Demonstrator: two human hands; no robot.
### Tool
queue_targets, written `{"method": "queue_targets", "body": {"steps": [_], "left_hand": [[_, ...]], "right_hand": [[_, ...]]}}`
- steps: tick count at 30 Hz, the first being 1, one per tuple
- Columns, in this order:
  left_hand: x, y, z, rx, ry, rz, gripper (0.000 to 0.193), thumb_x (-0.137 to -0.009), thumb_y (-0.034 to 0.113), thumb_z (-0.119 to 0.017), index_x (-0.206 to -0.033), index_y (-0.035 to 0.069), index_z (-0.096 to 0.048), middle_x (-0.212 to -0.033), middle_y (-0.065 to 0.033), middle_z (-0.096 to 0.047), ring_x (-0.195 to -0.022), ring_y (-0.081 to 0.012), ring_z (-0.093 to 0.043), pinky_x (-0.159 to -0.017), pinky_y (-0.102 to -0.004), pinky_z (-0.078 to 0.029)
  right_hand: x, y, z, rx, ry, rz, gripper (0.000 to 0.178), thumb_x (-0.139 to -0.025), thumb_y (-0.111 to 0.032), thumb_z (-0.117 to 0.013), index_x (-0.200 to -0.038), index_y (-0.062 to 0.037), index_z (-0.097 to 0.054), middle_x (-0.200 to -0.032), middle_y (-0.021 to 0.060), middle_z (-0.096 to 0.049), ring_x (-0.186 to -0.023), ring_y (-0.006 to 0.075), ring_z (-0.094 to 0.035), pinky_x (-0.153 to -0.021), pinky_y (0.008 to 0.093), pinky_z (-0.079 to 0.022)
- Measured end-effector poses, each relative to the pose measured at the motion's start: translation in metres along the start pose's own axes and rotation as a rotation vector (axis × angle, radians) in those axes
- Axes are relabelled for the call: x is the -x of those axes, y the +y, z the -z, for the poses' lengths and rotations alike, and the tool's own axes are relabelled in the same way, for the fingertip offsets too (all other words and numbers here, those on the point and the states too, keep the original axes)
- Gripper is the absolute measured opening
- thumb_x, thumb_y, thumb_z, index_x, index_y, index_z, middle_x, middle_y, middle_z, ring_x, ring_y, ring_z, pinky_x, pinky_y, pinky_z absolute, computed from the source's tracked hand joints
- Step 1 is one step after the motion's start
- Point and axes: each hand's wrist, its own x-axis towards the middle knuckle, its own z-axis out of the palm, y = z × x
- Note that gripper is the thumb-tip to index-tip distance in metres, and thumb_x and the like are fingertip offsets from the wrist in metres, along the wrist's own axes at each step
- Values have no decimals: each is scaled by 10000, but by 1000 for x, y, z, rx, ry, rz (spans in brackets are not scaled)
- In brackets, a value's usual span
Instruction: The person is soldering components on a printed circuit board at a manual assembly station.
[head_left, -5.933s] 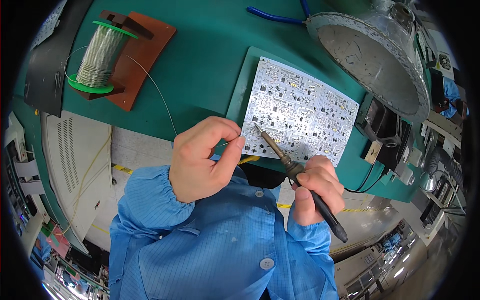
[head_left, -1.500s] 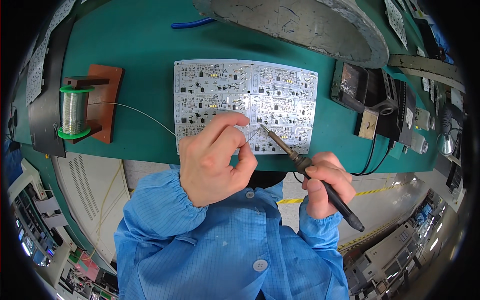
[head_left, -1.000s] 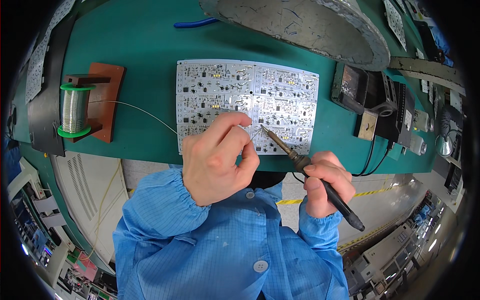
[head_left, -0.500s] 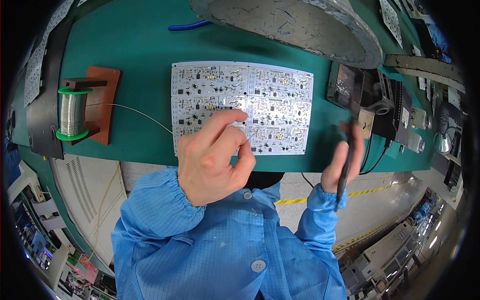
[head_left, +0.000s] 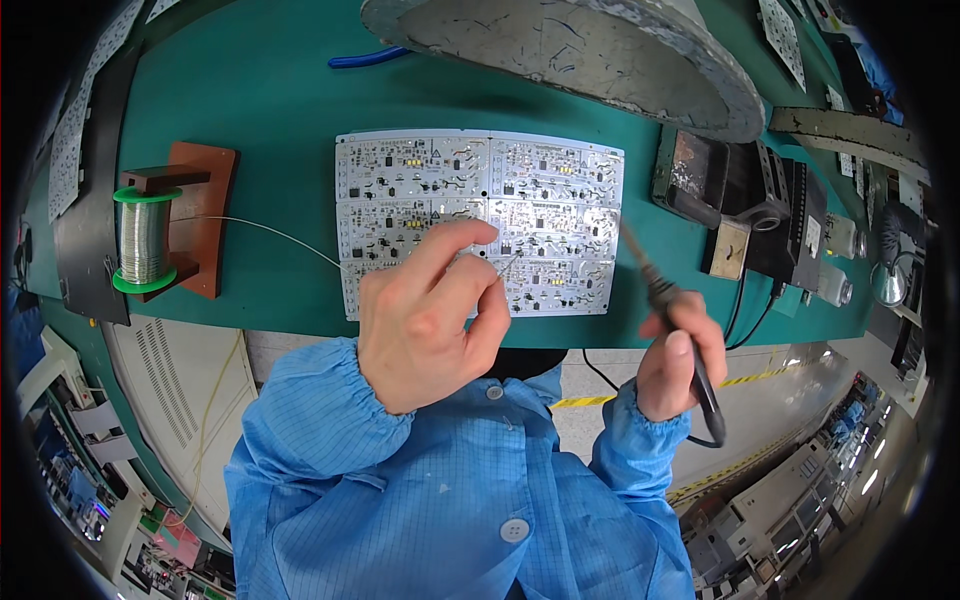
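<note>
The right hand (head_left: 684,352) wraps round the soldering iron (head_left: 660,290), whose long axis runs from 5 to 11 o'clock, its blurred tip pointing to 11 near the 3 o'clock edge of the circuit board (head_left: 556,222). The left hand (head_left: 430,312) pinches the solder wire (head_left: 300,240), its free end aimed between 1 and 2; the spool (head_left: 145,240) stands toward 9.

- Left hand (head_left: 432,315) hides part of the circuit panel (head_left: 560,225) toward the worktop's (head_left: 270,110) near edge.
- Soldering iron (head_left: 658,288): tip blurred.
- Blue handle (head_left: 365,60): right end hidden behind the grey hood (head_left: 570,50), itself cut off above.
</note>
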Motion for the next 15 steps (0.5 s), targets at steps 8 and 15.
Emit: {"method": "queue_targets", "body": {"steps": [8,15], "left_hand": [[-1,-2,-1,-2,6,-9,126,-649,-74,-649,-703,3,-565,-941,-131,-631,-568,-180,-594,-470,-259,-458],[-1,-2,-1,-2,2,-15,128,-649,-75,-653,-706,2,-567,-943,-128,-629,-566,-181,-592,-462,-261,-456]], "right_hand": [[-9,-8,-15,-83,-182,20,188,-793,-161,-573,-852,17,-591,-552,71,-504,-462,143,-429,-651,375,-417],[-10,-9,-17,-102,-181,-58,215,-787,-167,-581,-861,34,-599,-558,89,-507,-430,140,-428,-673,367,-426]]}}
